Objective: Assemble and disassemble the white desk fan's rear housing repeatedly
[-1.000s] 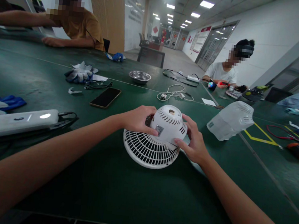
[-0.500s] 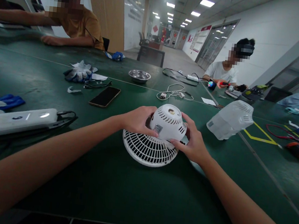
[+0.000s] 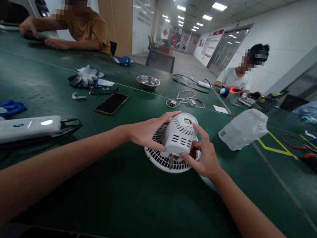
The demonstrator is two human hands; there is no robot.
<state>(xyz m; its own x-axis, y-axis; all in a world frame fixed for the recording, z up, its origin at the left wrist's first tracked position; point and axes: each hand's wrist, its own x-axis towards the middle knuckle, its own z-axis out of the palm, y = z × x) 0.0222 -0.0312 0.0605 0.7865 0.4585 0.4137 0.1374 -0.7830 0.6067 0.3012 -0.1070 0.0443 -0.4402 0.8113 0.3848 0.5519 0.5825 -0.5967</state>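
Note:
A white fan motor housing [image 3: 181, 135] with vent slots and a round hole on top sits above a white round fan grille [image 3: 173, 167]. My left hand [image 3: 150, 131] holds the housing's left side, thumb low and fingers along the upper edge. On the other side my right hand [image 3: 204, 155] grips it, with the index finger near the top and the thumb at the lower front. The grille lies beneath, slats showing around the housing. A short stem-like piece shows under the housing's front. The far side of the housing is hidden.
A black phone [image 3: 111, 103], gloves [image 3: 84, 77] and a metal bowl [image 3: 148, 82] lie beyond my left hand. A white cable [image 3: 185, 101] is ahead. A translucent plastic piece [image 3: 243, 130] stands to the right, a white power strip [image 3: 20, 128] at left. Two people sit across the table.
The housing and grille have turned and shifted slightly right; slots now face me where a label showed. My right index finger has moved onto the top edge. The person at left has drawn an arm in.

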